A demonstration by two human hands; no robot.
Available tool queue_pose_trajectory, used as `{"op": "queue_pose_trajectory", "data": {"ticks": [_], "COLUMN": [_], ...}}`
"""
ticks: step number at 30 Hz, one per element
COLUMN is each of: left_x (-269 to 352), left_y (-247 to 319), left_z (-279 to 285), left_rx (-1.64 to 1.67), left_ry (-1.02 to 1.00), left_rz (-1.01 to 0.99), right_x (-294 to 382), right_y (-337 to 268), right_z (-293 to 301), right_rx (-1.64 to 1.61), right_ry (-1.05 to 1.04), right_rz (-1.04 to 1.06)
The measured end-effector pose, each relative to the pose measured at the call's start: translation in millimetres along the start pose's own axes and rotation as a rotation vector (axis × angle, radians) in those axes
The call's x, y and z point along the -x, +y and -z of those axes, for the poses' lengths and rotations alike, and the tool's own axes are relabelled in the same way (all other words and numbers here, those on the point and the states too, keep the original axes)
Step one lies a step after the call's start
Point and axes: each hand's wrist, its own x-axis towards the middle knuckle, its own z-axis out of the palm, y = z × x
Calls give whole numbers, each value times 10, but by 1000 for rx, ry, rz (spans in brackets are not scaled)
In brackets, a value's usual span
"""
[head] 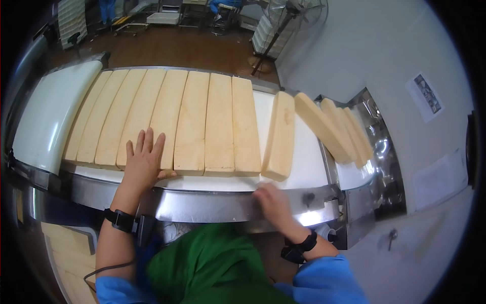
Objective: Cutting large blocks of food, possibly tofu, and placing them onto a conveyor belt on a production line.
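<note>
Long pale-yellow loaves, apparently of bread or cake, lie side by side across a white conveyor belt. My left hand rests palm down at the near ends of the row, fingers apart and holding nothing. One separate loaf stands to the right with a gap between it and the row. Just below its near end is my right hand, over the steel side rail. Motion blur hides whether anything is between its curled fingers.
Several tilted loaves overlap at the belt's right end, beside a steel panel. To the left rises a white curved surface. A tray of pale blocks is at lower left. Beyond the belt stands a fan; other people are farther back.
</note>
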Motion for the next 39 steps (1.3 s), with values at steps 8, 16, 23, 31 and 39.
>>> {"op": "queue_pose_trajectory", "data": {"ticks": [8, 16, 23, 31, 39], "left_x": [-53, -23, -46, -68, -61], "left_y": [127, 74, 38, 56, 33], "left_z": [-62, -39, 5, 38, 101], "left_rx": [-16, -35, -46, 7, 2], "left_ry": [-3, 6, -1, -71, -102], "left_rz": [-84, -41, -25, -4, 26], "right_x": [-1039, -1230, -1365, -1425, -1503], "right_y": [1289, 1455, 1490, 1530, 1336], "right_z": [524, 412, 380, 325, 248], "right_rx": [572, 652, 703, 610, 638], "right_ry": [312, 32, -11, -1, -24], "right_rz": [-189, -64, 28, 78, 10]}}
